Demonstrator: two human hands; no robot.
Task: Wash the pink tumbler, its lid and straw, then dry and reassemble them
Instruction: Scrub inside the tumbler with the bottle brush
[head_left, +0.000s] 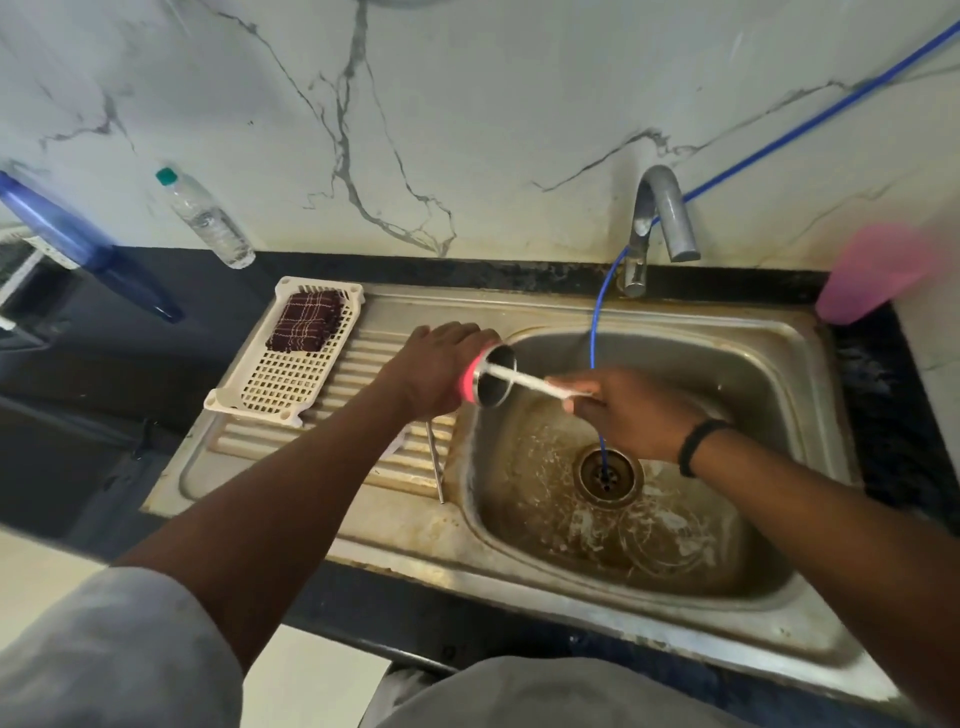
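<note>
Tumbler (491, 375), pink, steel-lined: you hold it on its side at the left rim of the sink (810, 364), mouth turned toward the basin. Your left hand (439, 364) wraps the body, its grip clamped round the tumbler.

Straw (524, 382), white: one end reaches into the tumbler's mouth, the other is pinched in your right hand (631, 410), grip closed on it over the basin.

Lid: not identifiable from here. A metal rod (435, 462) lies on the draining board; whether it belongs to the set cannot be told.

Tap (662, 218): behind the basin, no stream visible. A blue hose (597, 332) runs from it down into the drain (608, 473).

Drying gear: white rack (291, 374) on the draining board, a checked cloth (306, 319) folded in it.

Also on the desk (156, 338): clear bottle (205, 215), blue bottle (78, 239), pink cup (867, 273) at far right.

Step in hand, as judged: the straw and tumbler are being handled together over the sink. Keep the mouth tilted toward the basin so run-off stays in it, keep the left grip firm since wet steel will likely slip, and move the straw gently to avoid bending it.
</note>
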